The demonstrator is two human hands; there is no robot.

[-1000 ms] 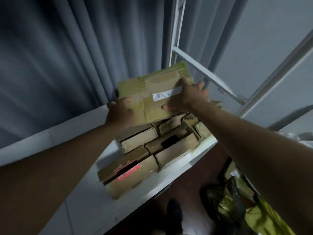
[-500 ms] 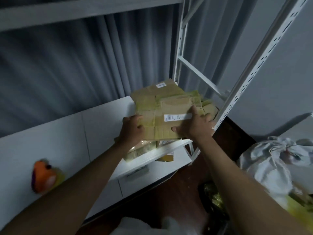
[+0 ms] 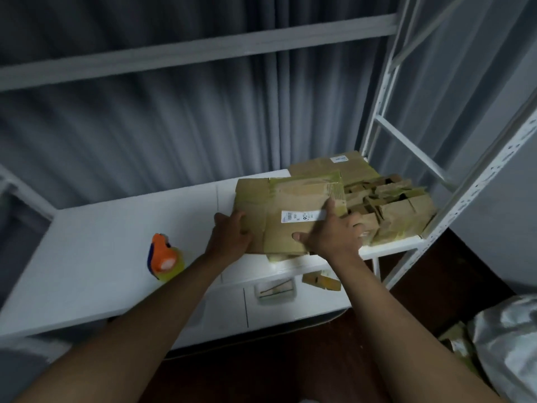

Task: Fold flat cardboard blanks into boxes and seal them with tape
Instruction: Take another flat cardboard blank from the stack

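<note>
A flat brown cardboard blank (image 3: 287, 210) with a white label and yellowish tape marks lies over the front right of the white shelf (image 3: 122, 242). My left hand (image 3: 231, 238) grips its left front corner, fingers curled over the edge. My right hand (image 3: 334, 232) holds the right front part, thumb at the near edge and fingers spread over the label. Behind and to the right sits a pile of more cardboard pieces (image 3: 389, 205), partly hidden by the blank.
An orange and yellow tape dispenser (image 3: 165, 257) stands on the shelf's left part. White rack uprights (image 3: 476, 184) rise at the right. A lower shelf holds small items (image 3: 276, 289). A pale bag (image 3: 508, 344) lies on the dark floor at the right. Grey curtains hang behind.
The view has dropped and swung left, revealing the shelf and tape dispenser. Both hands have brought the blank down from mid-air to shelf level beside the pile.
</note>
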